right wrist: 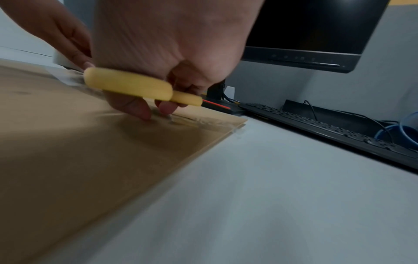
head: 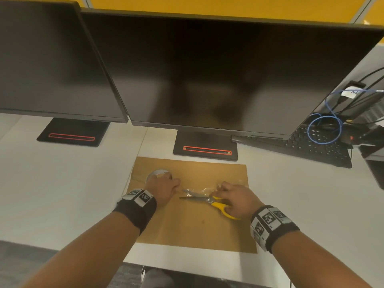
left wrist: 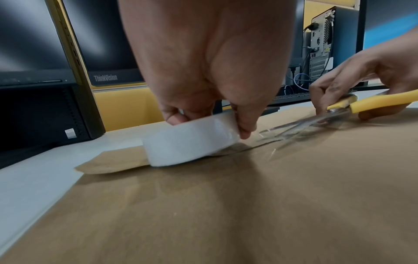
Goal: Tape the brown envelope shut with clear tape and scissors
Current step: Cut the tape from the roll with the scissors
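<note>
A brown envelope (head: 193, 221) lies flat on the white desk (head: 62, 194) in front of me. My left hand (head: 164, 187) grips the roll of clear tape (left wrist: 192, 141) standing on the envelope's left part. A strip of clear tape (head: 202, 190) runs from the roll rightwards along the flap. My right hand (head: 232, 199) holds yellow-handled scissors (head: 218, 203) whose blades stand apart, pointing left at the strip. In the right wrist view its fingertips (right wrist: 140, 110) press the tape strip (right wrist: 194, 120) onto the envelope (right wrist: 68, 142) while the yellow handle (right wrist: 131, 84) stays in the hand.
Two dark monitors (head: 207, 69) stand right behind the envelope, their bases (head: 205, 149) close to its far edge. A black keyboard (head: 311, 146) and blue cable (head: 324, 129) lie at the right. The desk's front edge (head: 187, 269) is near my forearms.
</note>
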The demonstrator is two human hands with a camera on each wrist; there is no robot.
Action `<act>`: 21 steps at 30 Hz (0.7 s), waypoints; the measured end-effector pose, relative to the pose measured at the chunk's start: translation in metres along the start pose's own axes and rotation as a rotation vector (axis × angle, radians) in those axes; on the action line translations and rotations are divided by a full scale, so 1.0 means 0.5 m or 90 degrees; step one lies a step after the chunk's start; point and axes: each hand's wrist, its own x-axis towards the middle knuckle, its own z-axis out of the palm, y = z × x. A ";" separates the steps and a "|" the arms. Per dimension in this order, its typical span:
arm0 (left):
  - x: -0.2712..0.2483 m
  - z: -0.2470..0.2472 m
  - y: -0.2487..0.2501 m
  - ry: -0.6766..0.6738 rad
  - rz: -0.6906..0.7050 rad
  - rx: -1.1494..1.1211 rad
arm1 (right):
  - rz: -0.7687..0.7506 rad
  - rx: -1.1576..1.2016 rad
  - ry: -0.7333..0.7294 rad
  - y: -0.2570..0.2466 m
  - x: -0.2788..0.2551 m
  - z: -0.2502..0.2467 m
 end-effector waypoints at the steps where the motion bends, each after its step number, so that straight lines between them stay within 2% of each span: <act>1: 0.001 0.001 -0.001 0.003 0.003 -0.004 | -0.003 -0.007 0.002 -0.007 0.003 -0.002; 21: 0.009 0.008 -0.005 -0.006 0.010 -0.003 | 0.006 -0.053 -0.012 -0.039 0.027 -0.019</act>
